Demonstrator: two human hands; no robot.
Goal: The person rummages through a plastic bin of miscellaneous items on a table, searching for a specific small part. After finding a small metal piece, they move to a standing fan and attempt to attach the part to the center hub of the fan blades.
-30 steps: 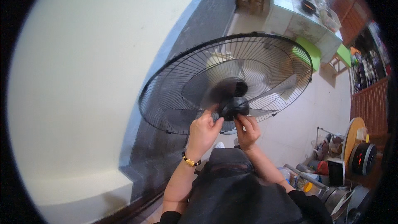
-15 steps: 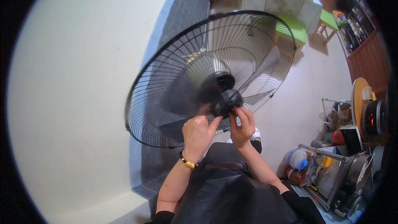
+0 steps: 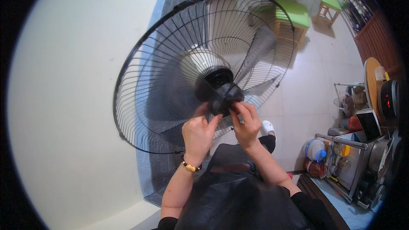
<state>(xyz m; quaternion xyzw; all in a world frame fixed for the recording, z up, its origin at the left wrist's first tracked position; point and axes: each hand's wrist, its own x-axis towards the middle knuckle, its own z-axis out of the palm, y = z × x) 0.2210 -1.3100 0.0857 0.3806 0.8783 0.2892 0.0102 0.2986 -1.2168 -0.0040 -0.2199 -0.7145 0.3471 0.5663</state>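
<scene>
Black hub piece (image 3: 232, 93), one: between both hands' fingertips. Left hand (image 3: 197, 130): thumb and forefinger pinching its left side, contact blurred. Right hand (image 3: 247, 128): pinching its right side. Blade (image 3: 257, 53): beyond the fingers. Even, light grip advisable.

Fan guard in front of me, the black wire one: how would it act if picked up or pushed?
The fan guard would probably be light for its breadth, being mostly open wirework. Its thicker outer rim suggests a fairly stiff edge, though the thin wires might flex under a push. Being broad and round, it may roll if stood on edge.
</scene>
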